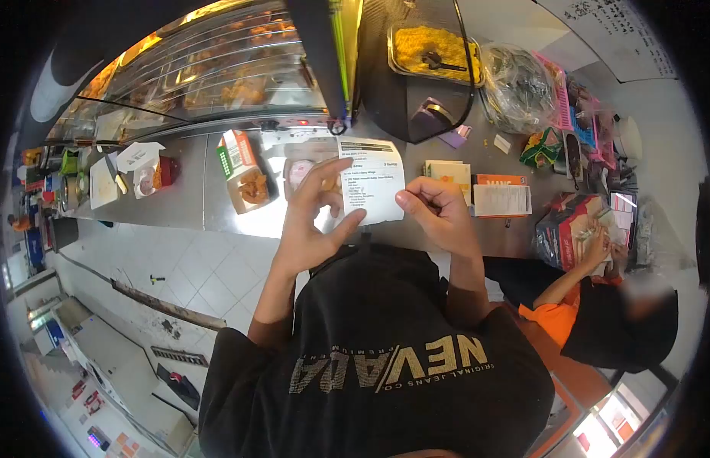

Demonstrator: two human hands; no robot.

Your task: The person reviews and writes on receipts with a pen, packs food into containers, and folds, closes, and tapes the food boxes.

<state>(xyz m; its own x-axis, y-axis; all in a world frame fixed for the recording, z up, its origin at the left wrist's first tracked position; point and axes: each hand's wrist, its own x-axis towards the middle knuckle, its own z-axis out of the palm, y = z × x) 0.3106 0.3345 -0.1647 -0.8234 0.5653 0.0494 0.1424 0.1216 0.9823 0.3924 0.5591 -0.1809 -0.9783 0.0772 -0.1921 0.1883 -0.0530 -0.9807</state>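
Receipt (375, 187) above counter (197, 198), right hand (444, 214) pinching its right edge.
Left hand (315, 214) spread, thumb and fingers apart at left edge; likely light, limp, tearable: hold by margins.

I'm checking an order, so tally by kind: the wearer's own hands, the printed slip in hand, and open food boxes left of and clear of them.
Wearer's hands: 2 (left hand, right hand)
Printed slip: 1
Open boxes: 2 (red box, red-and-green-flapped box)
Total: 5
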